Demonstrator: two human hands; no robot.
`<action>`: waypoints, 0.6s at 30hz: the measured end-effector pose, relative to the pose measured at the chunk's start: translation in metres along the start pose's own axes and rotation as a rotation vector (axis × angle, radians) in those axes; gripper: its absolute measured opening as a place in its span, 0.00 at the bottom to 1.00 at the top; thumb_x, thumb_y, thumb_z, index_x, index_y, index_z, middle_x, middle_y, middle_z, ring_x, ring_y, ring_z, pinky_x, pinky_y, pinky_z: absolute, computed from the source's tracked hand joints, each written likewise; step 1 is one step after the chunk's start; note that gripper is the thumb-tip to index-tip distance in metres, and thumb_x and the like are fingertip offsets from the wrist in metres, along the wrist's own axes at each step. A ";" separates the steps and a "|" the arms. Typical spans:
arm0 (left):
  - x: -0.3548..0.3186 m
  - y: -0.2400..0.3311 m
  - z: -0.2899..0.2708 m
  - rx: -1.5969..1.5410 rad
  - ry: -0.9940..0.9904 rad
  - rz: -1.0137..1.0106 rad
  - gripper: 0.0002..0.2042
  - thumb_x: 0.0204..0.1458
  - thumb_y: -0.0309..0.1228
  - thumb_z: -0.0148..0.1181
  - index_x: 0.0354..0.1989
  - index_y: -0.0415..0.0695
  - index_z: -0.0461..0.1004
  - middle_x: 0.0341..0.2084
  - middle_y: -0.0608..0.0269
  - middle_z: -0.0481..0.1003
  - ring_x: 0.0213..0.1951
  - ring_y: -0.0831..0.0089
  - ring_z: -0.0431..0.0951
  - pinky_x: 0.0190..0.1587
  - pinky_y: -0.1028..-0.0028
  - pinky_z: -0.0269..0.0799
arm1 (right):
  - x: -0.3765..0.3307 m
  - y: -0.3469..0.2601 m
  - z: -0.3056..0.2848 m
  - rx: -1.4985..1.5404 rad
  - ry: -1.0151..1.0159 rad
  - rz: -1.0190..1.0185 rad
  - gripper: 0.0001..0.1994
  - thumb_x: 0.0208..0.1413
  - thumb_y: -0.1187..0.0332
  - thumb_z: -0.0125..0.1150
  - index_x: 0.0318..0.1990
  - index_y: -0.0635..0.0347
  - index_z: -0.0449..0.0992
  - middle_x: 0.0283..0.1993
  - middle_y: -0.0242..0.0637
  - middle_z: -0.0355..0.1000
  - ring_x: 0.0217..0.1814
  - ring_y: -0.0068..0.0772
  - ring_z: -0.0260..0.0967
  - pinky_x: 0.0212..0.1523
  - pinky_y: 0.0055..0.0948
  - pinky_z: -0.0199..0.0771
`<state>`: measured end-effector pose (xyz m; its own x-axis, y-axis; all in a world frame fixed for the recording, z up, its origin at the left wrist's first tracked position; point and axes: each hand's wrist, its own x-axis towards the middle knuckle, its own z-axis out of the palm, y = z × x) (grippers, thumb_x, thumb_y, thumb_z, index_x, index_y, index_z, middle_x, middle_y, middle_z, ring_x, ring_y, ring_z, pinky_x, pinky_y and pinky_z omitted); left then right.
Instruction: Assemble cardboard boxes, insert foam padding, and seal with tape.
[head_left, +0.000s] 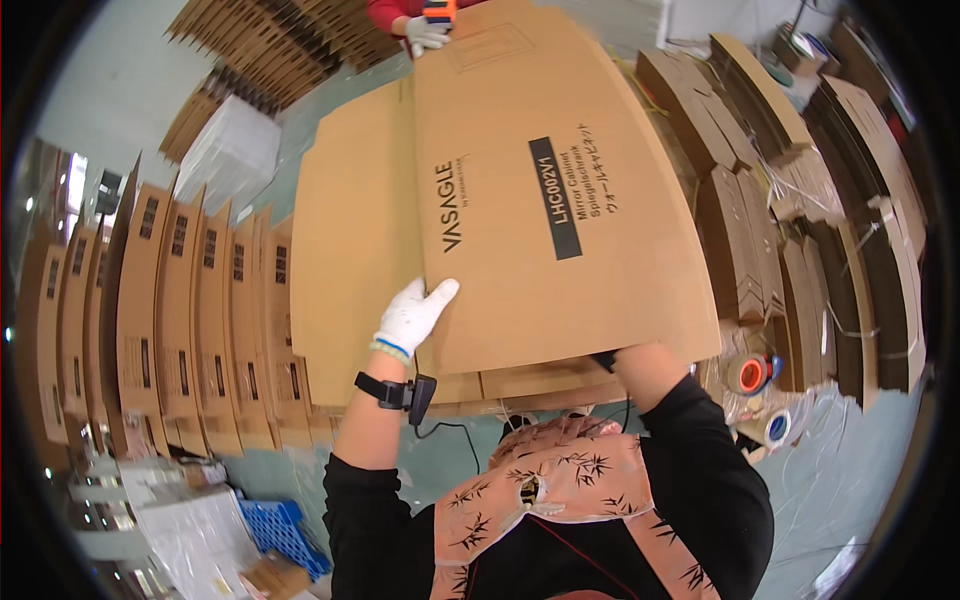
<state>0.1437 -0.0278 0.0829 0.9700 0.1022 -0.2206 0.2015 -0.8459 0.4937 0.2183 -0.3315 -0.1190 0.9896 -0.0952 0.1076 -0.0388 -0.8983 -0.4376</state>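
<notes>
Nearest us, below the grip, is a pink patterned apron (570,470). Our right forearm (648,368) reaches in under the near edge of a printed cardboard panel (510,205), to the right of the grip; the right hand is hidden there, so we cannot tell whether it holds anything. Our white-gloved left hand (412,318) grips the panel's left edge close to its near corner, thumb on the upper face. From that grip the panel spreads rightward and away, while plain cardboard (350,210) lies just to the left, at a lower level.

We judge the panel light for its breadth and fairly stiff, though apt to flex and to crease if pinched hard; its dry surface should give a glove good purchase. Two opposite edges look the best places to take hold, with fingers flat beneath.

Beyond the panel, right of the grip, sit an orange-cored tape roll (752,375) and bundled flat cartons (725,220). Well left of the grip stand upright cartons (210,330). Farthest out, a co-worker's gloved hand (427,37) is at the panel's far left corner.
</notes>
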 end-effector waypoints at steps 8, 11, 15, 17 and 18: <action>-0.001 -0.007 0.021 -0.702 -0.090 -0.336 0.34 0.53 0.49 0.65 0.57 0.31 0.68 0.47 0.54 0.76 0.45 0.68 0.77 0.48 0.70 0.74 | -0.004 0.050 -0.123 -0.221 0.154 0.243 0.28 0.48 0.48 0.65 0.51 0.57 0.71 0.47 0.49 0.74 0.53 0.52 0.71 0.51 0.43 0.74; -0.010 -0.014 0.036 -0.914 -0.119 -0.138 0.33 0.53 0.47 0.66 0.58 0.31 0.66 0.51 0.54 0.74 0.48 0.69 0.76 0.48 0.71 0.74 | 0.019 0.068 -0.140 -0.145 0.043 0.453 0.29 0.47 0.46 0.65 0.48 0.62 0.73 0.44 0.57 0.75 0.50 0.57 0.73 0.50 0.45 0.75; -0.014 -0.005 0.039 -1.000 -0.141 -0.165 0.34 0.54 0.42 0.67 0.61 0.32 0.61 0.52 0.54 0.72 0.50 0.68 0.75 0.50 0.71 0.75 | 0.037 0.095 -0.165 -0.103 -0.206 0.292 0.30 0.47 0.48 0.65 0.45 0.70 0.74 0.45 0.64 0.75 0.51 0.59 0.74 0.50 0.46 0.74; -0.015 -0.002 0.039 -1.028 -0.144 -0.176 0.33 0.54 0.41 0.67 0.62 0.33 0.61 0.52 0.54 0.72 0.51 0.67 0.75 0.50 0.70 0.75 | 0.043 0.088 -0.176 -0.108 -0.212 0.279 0.29 0.48 0.49 0.65 0.44 0.70 0.74 0.44 0.63 0.75 0.51 0.58 0.74 0.50 0.45 0.75; -0.015 0.000 0.039 -1.054 -0.145 -0.190 0.33 0.54 0.39 0.66 0.62 0.33 0.60 0.52 0.54 0.72 0.51 0.67 0.75 0.51 0.69 0.75 | 0.044 0.085 -0.181 -0.112 -0.222 0.266 0.27 0.48 0.50 0.65 0.43 0.70 0.74 0.44 0.61 0.76 0.50 0.58 0.74 0.49 0.45 0.75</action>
<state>0.1241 -0.0492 0.0534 0.8990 0.0628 -0.4335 0.4301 0.0608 0.9007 0.2338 -0.4895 0.0105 0.9484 -0.2470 -0.1987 -0.3013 -0.8974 -0.3225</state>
